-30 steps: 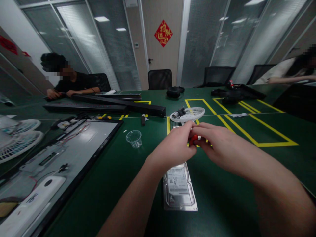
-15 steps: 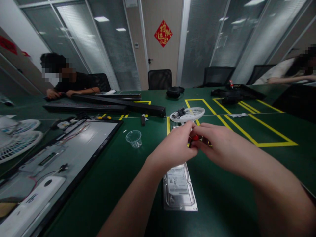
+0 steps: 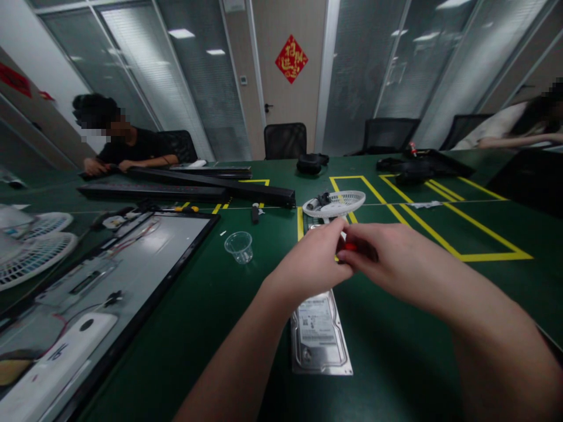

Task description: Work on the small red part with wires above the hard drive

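In front of me, my left hand (image 3: 314,258) and my right hand (image 3: 382,252) meet with their fingers closed. Between the fingertips shows a small red object (image 3: 350,247), mostly covered, so I cannot make out its kind. Just below and nearer to me, a silver hard drive (image 3: 320,334) with a white label lies flat on the green table (image 3: 387,363). My left hand hides its far end. Beyond the hands sits a white slotted round fan part (image 3: 347,205) with small dark pieces on it.
A clear plastic cup (image 3: 240,247) stands left of my hands. Further left lies an opened flat display panel (image 3: 149,258) with a white numbered device (image 3: 65,357) on it. Long black bars (image 3: 211,184) lie before a person (image 3: 136,143); another person (image 3: 501,129) sits at right.
My right fingers have shifted slightly around the small red object, covering more of it. The hard drive and the cup stay in place.
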A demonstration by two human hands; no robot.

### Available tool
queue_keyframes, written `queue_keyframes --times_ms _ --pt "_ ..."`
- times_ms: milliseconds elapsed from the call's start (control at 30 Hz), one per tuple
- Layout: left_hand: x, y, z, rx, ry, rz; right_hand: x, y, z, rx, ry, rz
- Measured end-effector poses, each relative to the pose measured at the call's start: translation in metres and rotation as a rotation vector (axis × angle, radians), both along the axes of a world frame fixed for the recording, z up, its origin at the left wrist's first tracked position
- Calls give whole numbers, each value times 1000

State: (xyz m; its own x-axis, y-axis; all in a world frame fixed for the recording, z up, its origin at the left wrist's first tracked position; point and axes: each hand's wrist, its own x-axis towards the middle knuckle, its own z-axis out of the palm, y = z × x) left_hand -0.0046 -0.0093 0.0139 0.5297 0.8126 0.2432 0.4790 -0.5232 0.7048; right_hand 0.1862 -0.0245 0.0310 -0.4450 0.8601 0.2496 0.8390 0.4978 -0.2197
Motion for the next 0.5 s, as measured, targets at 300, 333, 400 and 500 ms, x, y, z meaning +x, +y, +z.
queue_keyframes --times_ms 300,333,400,500 --pt "-1 0 1 1 -23 1 2 -1 2 46 72 147" --pt "-1 0 0 5 -17 2 2 -1 2 37 61 117" --pt "0 1 0 7 -11 2 2 -1 1 10 22 36" --pt "-1 1 0 -9 -21 -6 1 -2 1 13 -6 -24"
